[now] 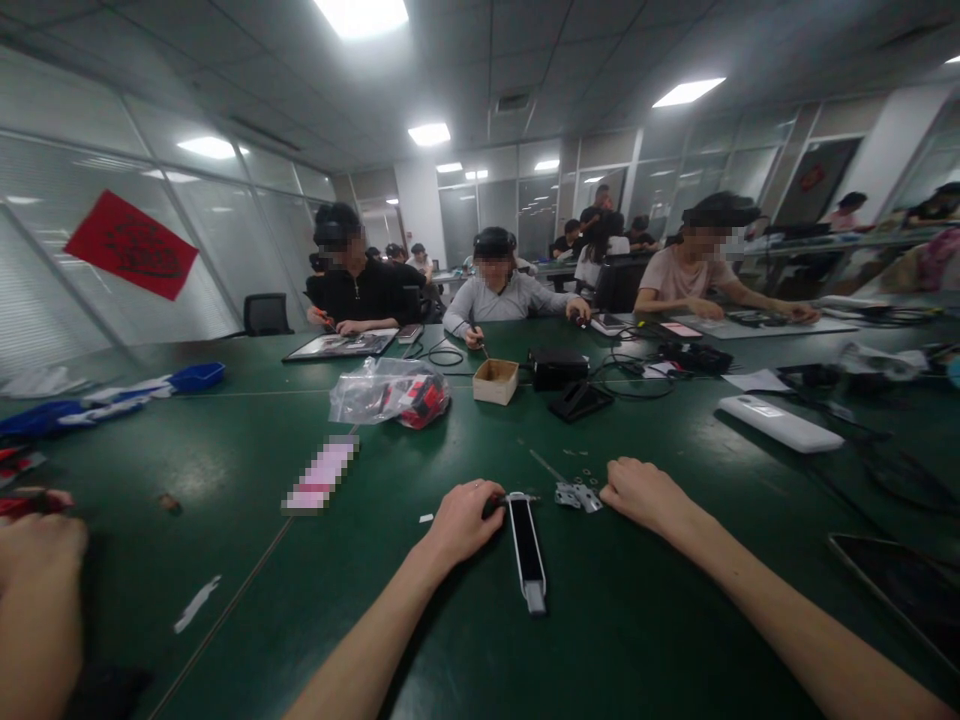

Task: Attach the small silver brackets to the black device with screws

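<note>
My left hand [466, 520] rests on the green table with its fingers curled around a small dark rounded object [493, 504], mostly hidden by the fingers. Just right of it lies a slim device with a long black screen, pale frame and grey end [527, 545], its grey end toward me. Several small silvery metal pieces [577, 496] are grouped beyond the device, to its right. Beside them my right hand [637, 490] lies with its fingers bent closed; whether anything is in them is hidden. Small rings [587, 472] and a thin strip [547, 465] are scattered behind the metal pieces.
Ahead are a clear plastic bag with red items [397, 392], a small open box [495, 382] and a black box [557, 368]. A white device [780, 424] and a dark tablet-like slab [900, 590] lie right. Another person's hand [37, 550] is at left; co-workers sit opposite.
</note>
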`<state>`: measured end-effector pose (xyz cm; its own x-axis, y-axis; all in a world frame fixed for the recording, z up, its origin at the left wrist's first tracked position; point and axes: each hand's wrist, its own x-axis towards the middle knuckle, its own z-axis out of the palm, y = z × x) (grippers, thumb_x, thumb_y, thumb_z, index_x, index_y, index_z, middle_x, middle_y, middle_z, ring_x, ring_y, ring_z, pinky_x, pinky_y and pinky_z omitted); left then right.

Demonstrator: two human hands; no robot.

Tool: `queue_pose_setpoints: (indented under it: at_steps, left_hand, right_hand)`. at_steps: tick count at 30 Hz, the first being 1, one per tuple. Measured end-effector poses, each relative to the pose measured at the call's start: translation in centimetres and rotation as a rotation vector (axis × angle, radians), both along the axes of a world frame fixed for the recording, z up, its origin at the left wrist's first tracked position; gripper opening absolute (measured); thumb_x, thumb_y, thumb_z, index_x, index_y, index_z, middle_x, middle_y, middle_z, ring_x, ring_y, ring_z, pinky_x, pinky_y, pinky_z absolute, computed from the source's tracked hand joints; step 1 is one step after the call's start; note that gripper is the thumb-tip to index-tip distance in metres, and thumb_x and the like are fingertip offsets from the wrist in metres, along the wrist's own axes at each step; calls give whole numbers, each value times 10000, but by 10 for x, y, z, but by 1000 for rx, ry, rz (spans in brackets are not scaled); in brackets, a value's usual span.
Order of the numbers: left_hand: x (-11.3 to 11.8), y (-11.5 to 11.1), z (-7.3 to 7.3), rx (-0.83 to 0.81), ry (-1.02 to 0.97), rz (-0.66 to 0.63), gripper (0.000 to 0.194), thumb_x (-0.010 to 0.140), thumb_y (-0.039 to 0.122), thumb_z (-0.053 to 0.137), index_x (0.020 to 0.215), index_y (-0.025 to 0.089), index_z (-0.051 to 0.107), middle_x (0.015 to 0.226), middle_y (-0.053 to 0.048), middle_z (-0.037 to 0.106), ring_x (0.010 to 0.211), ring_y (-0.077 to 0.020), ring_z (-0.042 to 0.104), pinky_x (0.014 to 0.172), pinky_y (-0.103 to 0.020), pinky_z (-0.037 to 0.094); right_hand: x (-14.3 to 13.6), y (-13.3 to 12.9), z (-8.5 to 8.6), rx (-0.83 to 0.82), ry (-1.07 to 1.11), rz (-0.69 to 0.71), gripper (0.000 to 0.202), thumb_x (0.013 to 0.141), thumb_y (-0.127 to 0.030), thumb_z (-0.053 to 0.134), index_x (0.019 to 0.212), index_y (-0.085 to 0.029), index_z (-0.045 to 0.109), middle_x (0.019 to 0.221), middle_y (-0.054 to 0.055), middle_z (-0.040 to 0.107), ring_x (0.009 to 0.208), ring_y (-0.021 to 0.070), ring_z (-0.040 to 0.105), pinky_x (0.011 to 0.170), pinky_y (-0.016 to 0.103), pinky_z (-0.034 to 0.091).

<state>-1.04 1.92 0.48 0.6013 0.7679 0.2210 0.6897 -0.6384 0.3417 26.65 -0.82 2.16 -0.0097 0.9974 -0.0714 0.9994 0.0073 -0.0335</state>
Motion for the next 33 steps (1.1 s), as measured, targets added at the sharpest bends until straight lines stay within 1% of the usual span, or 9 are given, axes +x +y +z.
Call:
queue_pose_setpoints:
  at_steps: [4, 6, 12, 16, 19, 24, 28, 31, 33]
  left_hand:
    - [0, 0, -1, 2, 2, 9, 194, 823, 221, 520, 994, 196, 607, 941, -34, 657, 838, -170, 610, 750, -266, 462]
    - [0, 0, -1, -6, 5, 12, 199, 821, 222, 520, 998, 195, 608, 939, -34, 659, 835, -171, 610, 751, -266, 462]
    - [0, 1, -3, -8, -7, 8, 200, 817, 223, 525, 999, 199, 605, 942, -30, 657, 833, -167, 607, 759, -266, 456]
    - [-1, 0, -2, 3, -22, 9, 217, 815, 237, 531, 1019, 200, 593, 936, -25, 650, 819, -166, 600, 760, -276, 444]
    - [0, -4, 2, 43, -33, 29, 236, 803, 258, 546, 1028, 199, 586, 943, -27, 644, 860, -184, 587, 783, -308, 422]
    - [2, -12, 13, 157, -66, 42, 241, 795, 282, 574, 1022, 201, 579, 1007, -41, 629, 963, -215, 543, 838, -354, 370]
    - [5, -17, 15, 234, -113, -56, 225, 825, 294, 566, 1028, 197, 574, 1010, -37, 635, 947, -193, 544, 823, -334, 358]
    - [8, -18, 10, 316, -125, -156, 158, 855, 280, 541, 983, 200, 589, 957, -30, 653, 887, -168, 557, 790, -314, 362]
    - [11, -18, 6, 386, -138, -194, 117, 860, 245, 537, 948, 199, 597, 906, -23, 659, 839, -154, 564, 760, -302, 365]
  right_hand:
    - [1, 2, -2, 18, -31, -18, 300, 857, -257, 371, 864, -91, 620, 917, 190, 627, 805, 291, 637, 628, 352, 455]
    - [3, 4, -4, 25, -32, -23, 300, 859, -249, 365, 873, -89, 618, 928, 191, 626, 815, 293, 638, 637, 355, 456]
    - [6, 5, -6, 39, -4, -40, 243, 862, -253, 393, 831, -120, 594, 899, 149, 614, 763, 244, 624, 590, 310, 437]
    - [-1, 1, -5, 163, 67, -3, 209, 868, -272, 411, 788, -150, 560, 844, 103, 593, 701, 194, 587, 570, 286, 428]
    - [-17, -6, -4, 269, 166, 81, 188, 870, -271, 423, 778, -166, 549, 824, 78, 582, 691, 169, 561, 588, 272, 434]
    - [-57, -21, -10, 414, 289, 291, 172, 858, -203, 403, 789, -153, 552, 778, 70, 568, 664, 153, 519, 608, 271, 423]
    - [-79, -28, -20, 512, 386, 426, 177, 866, -196, 398, 786, -153, 549, 765, 67, 565, 688, 159, 510, 646, 286, 416]
    - [-83, -28, -27, 576, 446, 510, 191, 885, -203, 381, 794, -162, 543, 758, 64, 562, 709, 166, 513, 664, 296, 418]
    - [-82, -27, -29, 613, 488, 538, 190, 892, -200, 377, 808, -163, 543, 753, 62, 560, 706, 167, 513, 654, 299, 420]
